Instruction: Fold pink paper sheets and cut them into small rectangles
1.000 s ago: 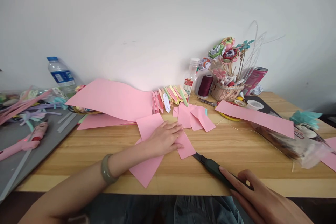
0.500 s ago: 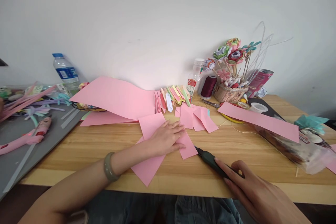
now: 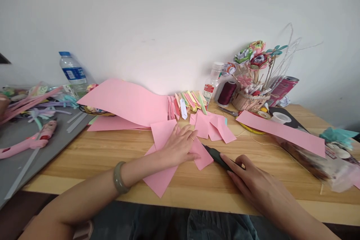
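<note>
Pale wood tabletop (image 3: pixel 112 148) carries a large pink sheet (image 3: pixel 123 101), seemingly uncut. The 2 hands are apart: the left hand (image 3: pixel 180 144) presses pink paper (image 3: pixel 204 157) at the middle, apparently undivided; the right hand (image 3: pixel 253 180) grips a knife (image 3: pixel 218 157) by its right edge. Small pink pieces (image 3: pixel 201 125) already lie separate behind. Against 1 second ago, the blade reaches farther up that edge.

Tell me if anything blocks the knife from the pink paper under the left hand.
Nothing visible does: the knife, held in the right hand, has its tip right by the right edge of the pink paper; the left hand lies across it.
</note>
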{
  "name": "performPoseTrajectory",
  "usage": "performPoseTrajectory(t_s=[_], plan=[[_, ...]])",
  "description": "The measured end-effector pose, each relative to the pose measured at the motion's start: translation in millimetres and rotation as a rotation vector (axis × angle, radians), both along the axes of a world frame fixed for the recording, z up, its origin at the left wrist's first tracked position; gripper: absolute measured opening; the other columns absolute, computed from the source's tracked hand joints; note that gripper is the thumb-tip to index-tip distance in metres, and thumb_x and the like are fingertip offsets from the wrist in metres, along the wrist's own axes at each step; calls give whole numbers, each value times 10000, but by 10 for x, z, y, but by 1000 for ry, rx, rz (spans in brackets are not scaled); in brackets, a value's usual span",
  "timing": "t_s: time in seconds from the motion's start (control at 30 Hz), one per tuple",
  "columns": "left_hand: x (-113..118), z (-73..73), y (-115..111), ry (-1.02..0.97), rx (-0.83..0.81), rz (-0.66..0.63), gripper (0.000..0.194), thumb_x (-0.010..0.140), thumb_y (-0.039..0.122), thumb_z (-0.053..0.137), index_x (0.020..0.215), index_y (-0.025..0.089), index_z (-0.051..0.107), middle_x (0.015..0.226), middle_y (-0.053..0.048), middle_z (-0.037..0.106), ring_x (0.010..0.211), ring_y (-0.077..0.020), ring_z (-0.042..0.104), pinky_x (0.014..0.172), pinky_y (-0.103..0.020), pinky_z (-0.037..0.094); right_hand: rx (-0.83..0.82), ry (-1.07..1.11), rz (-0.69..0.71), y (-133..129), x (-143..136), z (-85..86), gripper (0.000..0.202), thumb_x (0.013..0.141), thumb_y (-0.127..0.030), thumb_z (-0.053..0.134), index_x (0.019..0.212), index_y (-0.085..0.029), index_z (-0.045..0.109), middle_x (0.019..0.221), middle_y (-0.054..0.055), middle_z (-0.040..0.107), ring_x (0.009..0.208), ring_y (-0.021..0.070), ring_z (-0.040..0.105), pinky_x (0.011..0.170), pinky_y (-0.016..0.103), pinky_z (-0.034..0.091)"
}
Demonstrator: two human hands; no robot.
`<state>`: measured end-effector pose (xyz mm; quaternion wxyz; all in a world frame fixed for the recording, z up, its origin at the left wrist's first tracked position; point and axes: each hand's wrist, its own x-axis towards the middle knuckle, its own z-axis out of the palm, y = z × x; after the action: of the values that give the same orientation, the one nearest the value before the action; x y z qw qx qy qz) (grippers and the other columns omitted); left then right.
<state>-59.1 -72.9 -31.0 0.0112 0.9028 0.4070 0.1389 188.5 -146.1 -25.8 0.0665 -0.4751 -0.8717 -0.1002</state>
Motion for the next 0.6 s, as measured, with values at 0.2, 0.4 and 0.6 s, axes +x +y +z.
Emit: performPoseTrajectory(t_s=[0.2,0.4,0.6], plan=[[58,79,-64,42,0,160,661,687,600,610,1089,91,482,1101,-138,508,1070,-296,429,991,-487,240,19,11,-1,47,-44,17,411,925,-297,276,1294,-208,433,874,45,536,536,124,613,440,255,475],[83,91,-80,80,6,184,670,688,616,594,1088,92,476,1048,-129,523,1028,-288,445,977,-469,260,-20,45,-25,85,-78,18,413,920,-313,291,1297,-230,438,863,45,548,536,121,602,453,246,466],[68,46,-81,58,8,168,667,710,631,555,1109,105,462,1051,-132,520,1051,-295,434,981,-476,249,-18,-2,-41,161,-162,69,401,921,-306,298,1280,-229,457,858,52,553,567,140,602,442,248,435]])
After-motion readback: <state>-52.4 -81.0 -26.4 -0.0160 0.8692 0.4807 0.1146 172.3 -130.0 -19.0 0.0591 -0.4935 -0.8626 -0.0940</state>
